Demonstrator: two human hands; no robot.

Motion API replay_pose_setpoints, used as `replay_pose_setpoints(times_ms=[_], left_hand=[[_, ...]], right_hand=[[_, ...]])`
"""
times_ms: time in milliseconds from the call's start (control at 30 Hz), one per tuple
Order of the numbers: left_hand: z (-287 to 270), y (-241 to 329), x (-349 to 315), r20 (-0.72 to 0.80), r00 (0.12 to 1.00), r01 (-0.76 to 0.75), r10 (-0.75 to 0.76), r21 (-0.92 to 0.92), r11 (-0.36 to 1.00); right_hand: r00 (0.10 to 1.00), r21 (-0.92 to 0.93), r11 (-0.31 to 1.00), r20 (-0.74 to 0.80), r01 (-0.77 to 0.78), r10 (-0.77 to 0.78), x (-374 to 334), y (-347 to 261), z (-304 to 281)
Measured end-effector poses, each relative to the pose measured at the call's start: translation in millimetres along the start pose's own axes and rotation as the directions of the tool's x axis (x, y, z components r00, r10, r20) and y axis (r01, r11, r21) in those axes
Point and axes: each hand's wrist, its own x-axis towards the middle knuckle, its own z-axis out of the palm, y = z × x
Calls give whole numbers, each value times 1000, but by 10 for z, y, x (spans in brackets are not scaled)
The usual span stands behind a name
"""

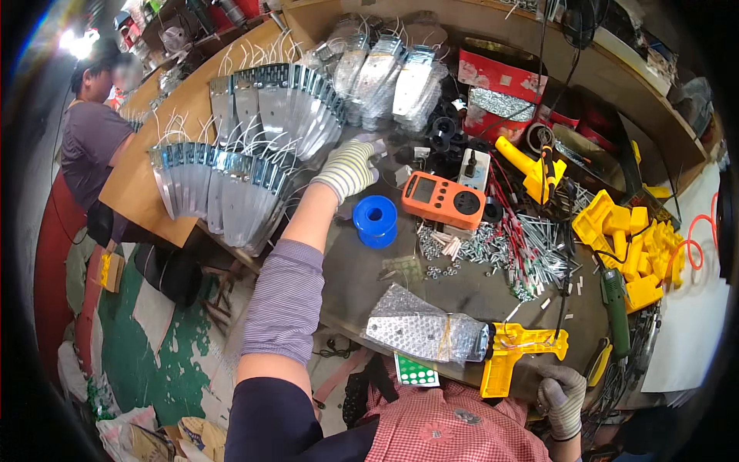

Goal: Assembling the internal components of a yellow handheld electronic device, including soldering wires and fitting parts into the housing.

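Note:
My left hand (pixel 348 168), in a striped glove with grey fingertips, reaches to the far side of the table, beside wrapped metal blades (pixel 377 77) and behind a blue spool (pixel 375 221). Its thumb and fingers look apart, and nothing shows in it. At the near right edge is my right hand (pixel 563 396), gloved too, its fingers curled; whether they hold anything is hidden. Close to it lies a yellow handle shell (pixel 500 362), open side up with wires inside. A bubble-wrapped blade (pixel 412 329) joins the shell at a black collar.
Fanned metal plates with white wires (pixel 269 100) cover the left board. An orange meter (pixel 443 200) stands mid-table. Screws (pixel 539 254), yellow shells (pixel 635 246) and a green electric screwdriver (pixel 616 312) lie right. Red boxes (pixel 500 85) stand behind. Another person (pixel 92 138) is at far left.

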Motion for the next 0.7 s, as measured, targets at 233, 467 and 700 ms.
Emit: replay_pose_setpoints(times_ms=[233, 467, 700], left_hand=[[-324, 703, -267, -316, 943, 100, -103, -26, 995], [-514, 1886, -1338, -52, 889, -437, 454, -388, 812], [-235, 2215, -1526, 150, 765, -524, 626, -420, 741]], right_hand=[[999, 24, 999, 28, 41, -41, -3, -71, 5], [975, -278, 947, 195, 159, -106, 132, -289, 48], [948, -334, 905, 264, 262, -177, 88, -309, 1]])
